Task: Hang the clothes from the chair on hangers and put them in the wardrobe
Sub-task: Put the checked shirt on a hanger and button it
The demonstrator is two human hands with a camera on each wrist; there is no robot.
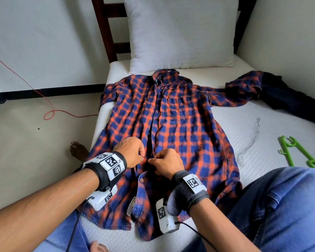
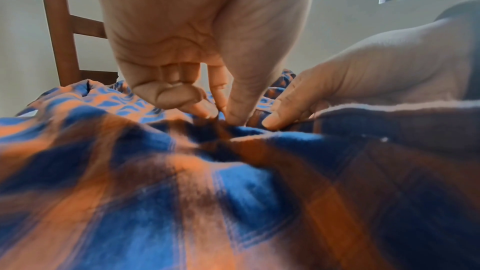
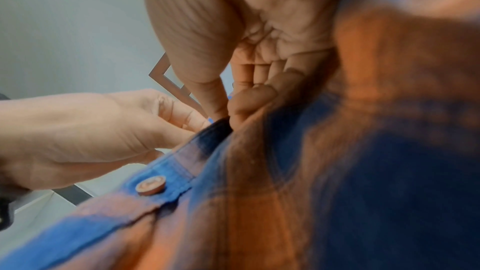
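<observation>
Shirt (image 1: 164, 128) spread flat, front up, on mattress (image 1: 262, 135); collar toward pillow (image 1: 182, 33), hem toward the person. Long axis along the placket, running straight away from both hands.

Left hand (image 1: 130, 151) on the left front edge, right hand (image 1: 166, 165) on the right front edge, low on the placket. The two nearly touching, equally near the work point.

Left fingers (image 2: 228, 108) curled, thumb and forefinger pinching cloth at the edge. Right fingers (image 3: 249, 100) curled likewise, pinching the overlapping edge directly beneath. Cloth thus at the fingertips, not apart from them.

Button (image 3: 151, 185) on the lower placket, unfastened, just hemward of the pinch. Whether a button sits inside the pinch: cannot tell.

Judged step: working a button at the placket. Hanger (image 1: 296, 151) on mattress, well apart to the right, nearer right hand.
</observation>
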